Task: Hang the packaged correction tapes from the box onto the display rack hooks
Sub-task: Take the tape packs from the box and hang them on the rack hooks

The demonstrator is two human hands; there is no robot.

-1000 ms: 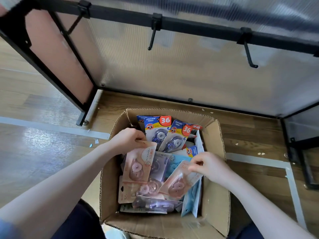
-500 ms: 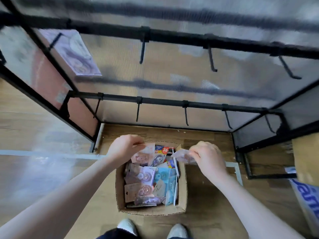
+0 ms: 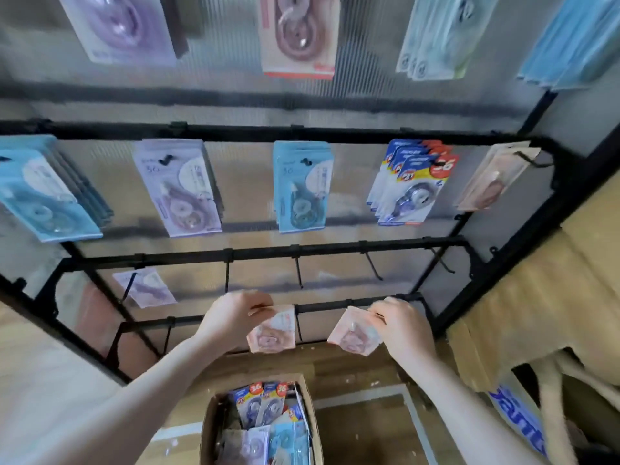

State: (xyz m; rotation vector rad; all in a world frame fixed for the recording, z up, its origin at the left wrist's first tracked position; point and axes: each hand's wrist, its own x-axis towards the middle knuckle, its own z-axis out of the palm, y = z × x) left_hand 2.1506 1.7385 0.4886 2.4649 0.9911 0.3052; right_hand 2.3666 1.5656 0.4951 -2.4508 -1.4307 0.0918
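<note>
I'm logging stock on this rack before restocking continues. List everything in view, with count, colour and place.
display rack: one, black bars and hooks, against a translucent panel
hung packs, top row: purple, pink, pale green-blue, blue
hung packs, middle row: blue, purple, blue, blue-and-white with red "36", pink
single purple pack: lower row, far left
empty hooks: several, lower rows
box: one, cardboard, on the floor, holding mixed packs
pink packs: two, one gripped by left hand, one by right hand
</note>
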